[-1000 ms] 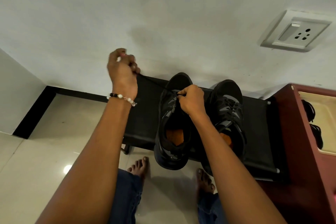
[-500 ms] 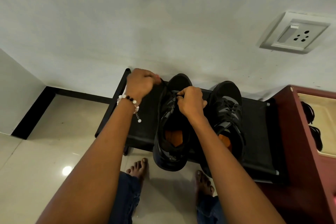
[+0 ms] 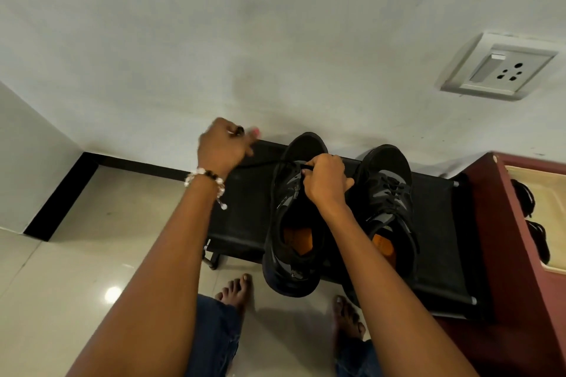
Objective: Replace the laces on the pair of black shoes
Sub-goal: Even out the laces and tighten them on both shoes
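Observation:
Two black shoes with orange insoles stand on a low black bench (image 3: 245, 217). The left shoe (image 3: 291, 242) overhangs the bench's front edge; the right shoe (image 3: 389, 202) still carries its lacing. My right hand (image 3: 324, 180) rests on the left shoe's tongue and pinches a black lace (image 3: 263, 164) at the eyelets. That lace runs taut to the left into my left hand (image 3: 223, 147), which grips it up and left of the shoe, near the wall.
A white wall with a switch-and-socket plate (image 3: 499, 67) rises behind the bench. A dark red cabinet (image 3: 502, 223) stands close on the right, with dark footwear (image 3: 526, 199) inside. My bare feet (image 3: 235, 288) are on the glossy tiled floor below the bench.
My left hand dropped to the shoe's eyelets half a second ago and has now drawn away up and left again, pulling the lace taut. My right hand stayed on the shoe.

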Motion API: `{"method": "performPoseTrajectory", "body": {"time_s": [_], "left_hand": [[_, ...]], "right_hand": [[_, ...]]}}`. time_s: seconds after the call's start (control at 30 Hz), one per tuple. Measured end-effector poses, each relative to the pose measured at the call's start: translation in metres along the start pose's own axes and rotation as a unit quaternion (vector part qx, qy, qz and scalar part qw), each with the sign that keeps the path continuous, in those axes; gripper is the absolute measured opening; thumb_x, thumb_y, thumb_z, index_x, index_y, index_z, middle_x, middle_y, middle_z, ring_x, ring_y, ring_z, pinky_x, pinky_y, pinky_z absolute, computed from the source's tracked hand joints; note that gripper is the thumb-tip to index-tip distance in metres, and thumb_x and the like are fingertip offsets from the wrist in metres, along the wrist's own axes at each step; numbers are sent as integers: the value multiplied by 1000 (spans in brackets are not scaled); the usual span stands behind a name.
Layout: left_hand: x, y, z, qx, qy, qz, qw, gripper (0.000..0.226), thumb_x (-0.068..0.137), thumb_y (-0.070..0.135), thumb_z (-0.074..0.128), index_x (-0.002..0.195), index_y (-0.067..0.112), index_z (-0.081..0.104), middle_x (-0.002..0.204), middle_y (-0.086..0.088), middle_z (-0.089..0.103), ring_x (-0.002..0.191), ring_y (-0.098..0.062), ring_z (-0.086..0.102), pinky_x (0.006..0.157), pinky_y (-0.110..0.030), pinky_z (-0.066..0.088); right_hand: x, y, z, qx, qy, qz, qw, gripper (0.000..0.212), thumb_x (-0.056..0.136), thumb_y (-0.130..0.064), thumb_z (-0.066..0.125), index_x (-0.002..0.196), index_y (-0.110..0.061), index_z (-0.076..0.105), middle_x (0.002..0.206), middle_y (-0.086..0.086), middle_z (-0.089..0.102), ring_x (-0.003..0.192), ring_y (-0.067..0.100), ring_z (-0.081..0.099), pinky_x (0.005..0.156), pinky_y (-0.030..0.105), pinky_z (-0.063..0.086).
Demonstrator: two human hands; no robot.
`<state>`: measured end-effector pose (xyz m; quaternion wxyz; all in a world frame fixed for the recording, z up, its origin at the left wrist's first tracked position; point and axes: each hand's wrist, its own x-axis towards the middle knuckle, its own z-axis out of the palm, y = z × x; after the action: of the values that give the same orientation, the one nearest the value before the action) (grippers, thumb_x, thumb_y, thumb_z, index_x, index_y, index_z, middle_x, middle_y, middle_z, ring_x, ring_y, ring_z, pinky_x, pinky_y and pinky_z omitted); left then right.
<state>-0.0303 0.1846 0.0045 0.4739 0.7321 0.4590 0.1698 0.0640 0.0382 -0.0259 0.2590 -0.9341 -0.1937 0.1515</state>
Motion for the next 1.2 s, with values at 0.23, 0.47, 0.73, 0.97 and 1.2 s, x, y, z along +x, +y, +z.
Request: {"method": "performPoseTrajectory", "body": {"time_s": [0.23, 0.47, 0.73, 0.97, 1.2], "left_hand": [[-4, 0, 38, 264, -169, 168, 935, 30, 80, 32, 76, 109, 26, 71, 105, -1, 69, 96, -18, 63, 88, -36, 52], [-1, 2, 28, 158, 55, 112, 980, 16, 89, 18, 62, 95, 15, 77, 97, -3, 74, 95, -23, 65, 75, -24, 44], [-1, -7, 15, 249, 93, 19, 964, 31, 87, 28, 67, 113, 12, 67, 116, -14, 62, 99, -32, 63, 71, -32, 43], [-28, 39, 56, 79, -164, 256, 949, 34, 87, 16, 70, 121, 18, 68, 120, 0, 67, 113, -10, 59, 95, -9, 39], [-22, 30, 66, 50, -119, 165, 978, 15, 85, 15, 72, 99, 17, 77, 88, 9, 69, 80, 3, 61, 74, 2, 41]], "right_hand": [[3, 2, 2, -8, 7, -8, 1000, 8, 93, -16, 64, 97, -13, 70, 111, 11, 60, 81, 20, 46, 97, 51, 39], [-2, 3, 4, 18, 14, -3, 1000, 9, 92, -13, 64, 99, -10, 70, 114, 10, 61, 110, 27, 54, 94, 48, 36], [3, 7, -28, 51, -40, 15, 998, 8, 86, -30, 74, 89, -22, 75, 99, -1, 70, 100, 23, 58, 95, 46, 31], [6, 13, -81, 340, -114, 5, 934, 3, 83, -5, 75, 82, -3, 73, 69, 10, 68, 52, 13, 53, 52, 21, 47], [14, 36, -105, 378, -96, 8, 921, 6, 81, -4, 76, 82, 0, 73, 69, 12, 70, 45, 12, 48, 55, 27, 48]]}}
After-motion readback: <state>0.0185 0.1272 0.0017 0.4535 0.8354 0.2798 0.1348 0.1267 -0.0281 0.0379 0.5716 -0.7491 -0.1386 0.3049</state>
